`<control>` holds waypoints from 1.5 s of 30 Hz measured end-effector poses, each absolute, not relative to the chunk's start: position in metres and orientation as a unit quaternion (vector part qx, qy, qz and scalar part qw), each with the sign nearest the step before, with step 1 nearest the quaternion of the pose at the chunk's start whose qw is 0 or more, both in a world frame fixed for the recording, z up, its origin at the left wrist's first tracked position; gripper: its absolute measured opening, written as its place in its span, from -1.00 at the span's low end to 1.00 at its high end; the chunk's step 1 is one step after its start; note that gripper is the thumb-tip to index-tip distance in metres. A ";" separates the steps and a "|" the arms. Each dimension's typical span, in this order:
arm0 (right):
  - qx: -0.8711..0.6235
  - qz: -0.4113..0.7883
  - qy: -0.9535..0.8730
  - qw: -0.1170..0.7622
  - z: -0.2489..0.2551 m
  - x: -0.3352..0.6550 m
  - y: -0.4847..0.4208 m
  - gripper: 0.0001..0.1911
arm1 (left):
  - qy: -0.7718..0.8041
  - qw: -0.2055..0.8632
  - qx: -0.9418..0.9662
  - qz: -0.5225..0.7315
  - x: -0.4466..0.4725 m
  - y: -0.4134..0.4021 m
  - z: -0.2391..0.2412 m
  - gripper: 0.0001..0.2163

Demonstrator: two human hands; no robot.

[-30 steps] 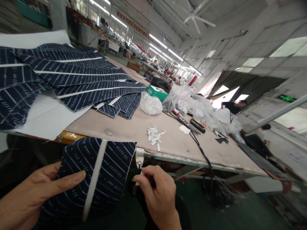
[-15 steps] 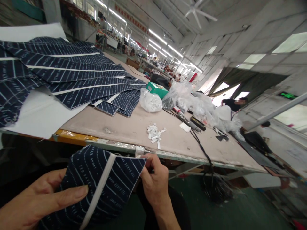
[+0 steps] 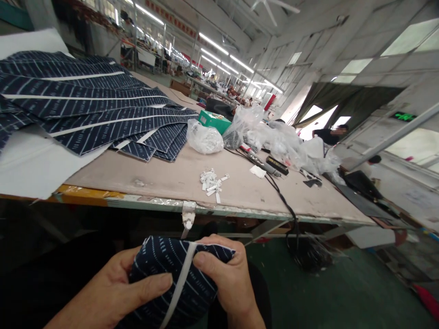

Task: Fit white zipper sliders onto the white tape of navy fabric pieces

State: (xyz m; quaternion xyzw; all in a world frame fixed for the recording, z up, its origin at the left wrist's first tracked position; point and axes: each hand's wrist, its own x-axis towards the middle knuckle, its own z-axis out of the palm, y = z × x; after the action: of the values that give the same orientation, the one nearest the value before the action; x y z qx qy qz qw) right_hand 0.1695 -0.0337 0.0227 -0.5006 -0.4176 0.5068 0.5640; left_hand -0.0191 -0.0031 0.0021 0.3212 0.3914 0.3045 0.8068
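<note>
Big factory hall w/ strip lights overhead, and a long worn tabletop [image 3: 164, 176] is running across in front of the person. A fanned stack of navy striped panels [image 3: 92, 109] is lying on its left part over white paper [image 3: 30, 160]; a little heap of small white tags [image 3: 211, 182] is sitting near the front edge, w/ plastic bags [image 3: 205, 138] and a green box [image 3: 214, 121] further back.

What's just changed: a sec ago the navy fabric piece [image 3: 181, 274], w/ its white strip down the middle, was being held up near the table edge, the right hand [image 3: 228, 278] busy at the metal clip [image 3: 188, 214] hanging there. Now the piece is sitting lower, below the edge and well apart from the clip, bunched up btwn both hands. Seems the clip part is over and the work is now on the fabric itself.

Left hand [image 3: 120, 292] is gripping the piece from the left, thumb lying across its front. Right hand is clenching the top right corner, fingers curled over the edge beside the white strip.
</note>
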 end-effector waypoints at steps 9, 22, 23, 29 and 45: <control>-0.463 0.291 -0.616 0.567 0.012 0.167 -0.043 -0.89 | 0.433 0.724 0.413 0.343 -0.008 0.002 0.006 -0.72; -0.509 0.347 -0.487 0.619 0.005 0.165 -0.041 -0.90 | 0.440 0.777 0.305 0.332 0.000 -0.004 -0.003 -0.68; -0.507 0.391 -0.468 0.609 0.005 0.166 -0.039 -0.91 | 0.444 0.777 0.296 0.335 -0.001 -0.005 -0.004 -0.69; -0.432 0.557 -0.357 0.613 0.004 0.160 -0.034 -0.85 | 0.408 0.816 0.219 0.345 0.000 -0.006 0.000 -0.71; -0.416 0.632 -0.181 0.629 0.007 0.143 -0.015 -0.59 | 0.453 0.758 0.254 0.396 0.004 0.007 0.010 -0.62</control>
State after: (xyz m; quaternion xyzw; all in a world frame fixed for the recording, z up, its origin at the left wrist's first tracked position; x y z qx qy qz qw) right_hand 0.1431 -0.0153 0.0068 -0.4162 -0.1806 0.6317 0.6286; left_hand 0.0043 0.0070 0.0100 0.2537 0.4526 0.3958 0.7577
